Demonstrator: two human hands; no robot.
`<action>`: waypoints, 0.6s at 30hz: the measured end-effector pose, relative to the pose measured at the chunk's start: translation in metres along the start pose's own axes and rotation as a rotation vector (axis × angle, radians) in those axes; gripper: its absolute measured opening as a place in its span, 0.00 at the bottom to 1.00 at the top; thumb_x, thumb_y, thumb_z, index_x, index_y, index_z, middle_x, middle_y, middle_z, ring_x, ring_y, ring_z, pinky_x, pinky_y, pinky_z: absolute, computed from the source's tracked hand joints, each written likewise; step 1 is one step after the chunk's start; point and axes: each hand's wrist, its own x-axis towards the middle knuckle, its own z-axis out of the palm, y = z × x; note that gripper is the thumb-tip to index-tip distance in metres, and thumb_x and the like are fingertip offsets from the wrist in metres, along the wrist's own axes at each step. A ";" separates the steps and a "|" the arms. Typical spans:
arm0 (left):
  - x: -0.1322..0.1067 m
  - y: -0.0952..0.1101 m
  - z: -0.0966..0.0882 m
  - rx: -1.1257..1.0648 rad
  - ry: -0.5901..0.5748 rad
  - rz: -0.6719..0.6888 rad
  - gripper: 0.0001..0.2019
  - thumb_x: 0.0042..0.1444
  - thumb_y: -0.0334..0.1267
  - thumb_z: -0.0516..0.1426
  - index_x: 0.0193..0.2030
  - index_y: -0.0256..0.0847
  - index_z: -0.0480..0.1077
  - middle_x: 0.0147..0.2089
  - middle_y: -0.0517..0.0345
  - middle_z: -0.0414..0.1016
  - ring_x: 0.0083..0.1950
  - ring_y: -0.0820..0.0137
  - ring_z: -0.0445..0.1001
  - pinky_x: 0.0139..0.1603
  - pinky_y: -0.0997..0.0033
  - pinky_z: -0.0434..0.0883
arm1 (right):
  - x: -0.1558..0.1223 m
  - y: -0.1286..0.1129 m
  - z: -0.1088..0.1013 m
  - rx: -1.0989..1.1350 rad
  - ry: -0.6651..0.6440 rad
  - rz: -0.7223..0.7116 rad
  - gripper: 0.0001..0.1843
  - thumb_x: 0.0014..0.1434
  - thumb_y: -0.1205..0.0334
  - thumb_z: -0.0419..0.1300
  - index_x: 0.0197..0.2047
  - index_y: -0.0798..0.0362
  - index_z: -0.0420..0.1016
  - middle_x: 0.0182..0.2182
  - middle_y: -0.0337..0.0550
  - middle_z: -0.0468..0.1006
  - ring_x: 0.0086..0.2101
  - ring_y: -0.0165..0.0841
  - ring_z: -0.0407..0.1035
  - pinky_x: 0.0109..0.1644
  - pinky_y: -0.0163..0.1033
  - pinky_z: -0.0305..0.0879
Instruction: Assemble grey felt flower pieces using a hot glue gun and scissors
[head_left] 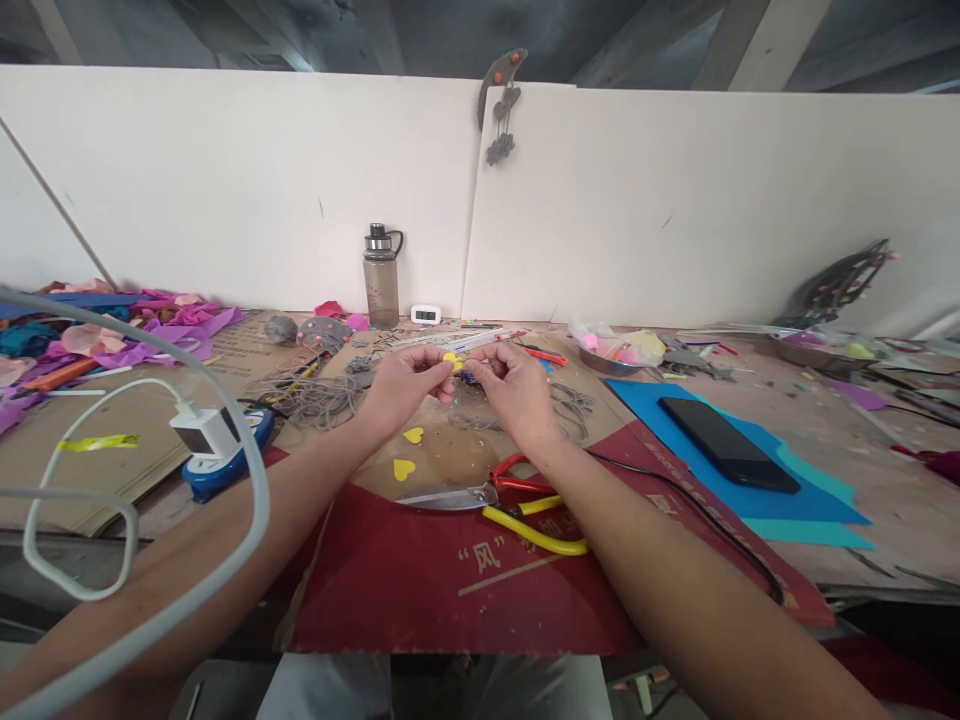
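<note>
Between the thumb and fingers of my left hand (409,388) is a small yellow heart cutout (452,361). My right hand (516,388) is closed in a pinch just beside it; what its fingertips grip is hidden. A small dark blue bit (469,377) shows below the right fingertips. Two more yellow pieces, an upper heart (413,435) and a lower heart (404,469), lie on the cardboard (390,600) beneath. Red-handled scissors (457,497) and a yellow-handled tool (536,541) lie near my right forearm, which partly covers them.
Grey cord (319,400) lies loosely coiled left of my hands. A bottle (382,285) and small digital clock (426,314) stand at the back. To the right, a phone (724,443) rests on blue sheets (637,395). A white cable (259,480) loops across the left foreground.
</note>
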 end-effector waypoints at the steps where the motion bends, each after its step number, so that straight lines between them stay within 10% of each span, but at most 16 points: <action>1: 0.000 -0.001 0.000 0.000 -0.008 -0.001 0.12 0.47 0.42 0.64 0.31 0.35 0.72 0.23 0.60 0.72 0.23 0.76 0.70 0.27 0.74 0.71 | 0.000 0.000 0.000 -0.003 -0.003 0.002 0.07 0.55 0.58 0.59 0.32 0.53 0.75 0.21 0.35 0.63 0.26 0.30 0.56 0.32 0.36 0.53; 18: -0.003 0.000 0.000 0.105 -0.060 0.007 0.11 0.48 0.42 0.64 0.30 0.36 0.72 0.22 0.59 0.72 0.22 0.75 0.70 0.27 0.74 0.71 | -0.001 -0.001 -0.001 0.008 -0.014 0.027 0.08 0.54 0.58 0.61 0.31 0.53 0.78 0.19 0.33 0.62 0.23 0.28 0.54 0.30 0.35 0.51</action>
